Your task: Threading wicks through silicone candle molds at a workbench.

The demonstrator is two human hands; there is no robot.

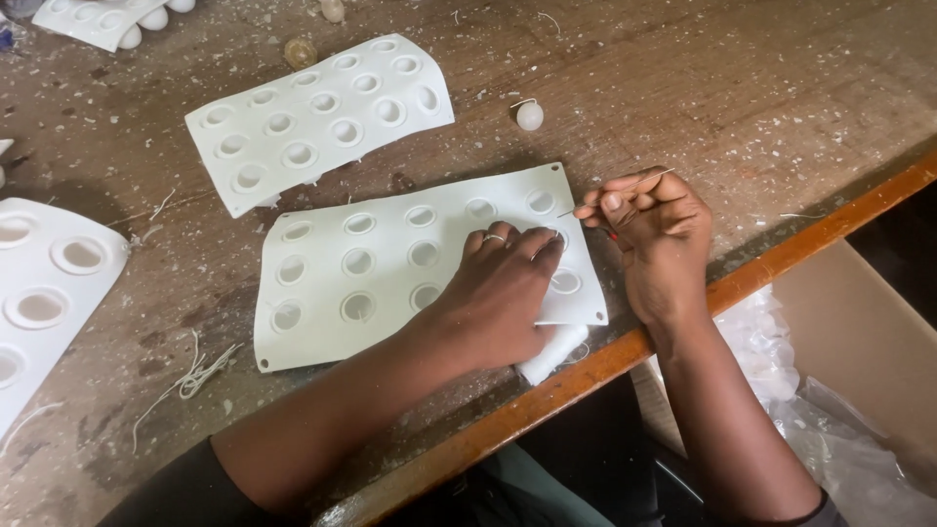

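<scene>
Speckled with wax crumbs, the wooden counter (742, 88) carries the white mould sheet (332, 312) at the frame's centre. It is pressed flat by the left hand (503, 293), fingers spread near the right-hand cavities. Just beyond, a thin wick (652, 178) is pinched in the closed fingers of the right hand (654, 234). Threading is judged best done slowly (sheet held still, wick kept straight). Farther up-left, a second mould sheet (322, 117) lies.

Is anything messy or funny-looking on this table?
Yes. The worn wooden table is speckled all over with white crumbs, and loose bits of white string lie scattered. One small white ball with a wick sits alone. The second white round-holed mould sheet lies crooked and bowed.
</scene>
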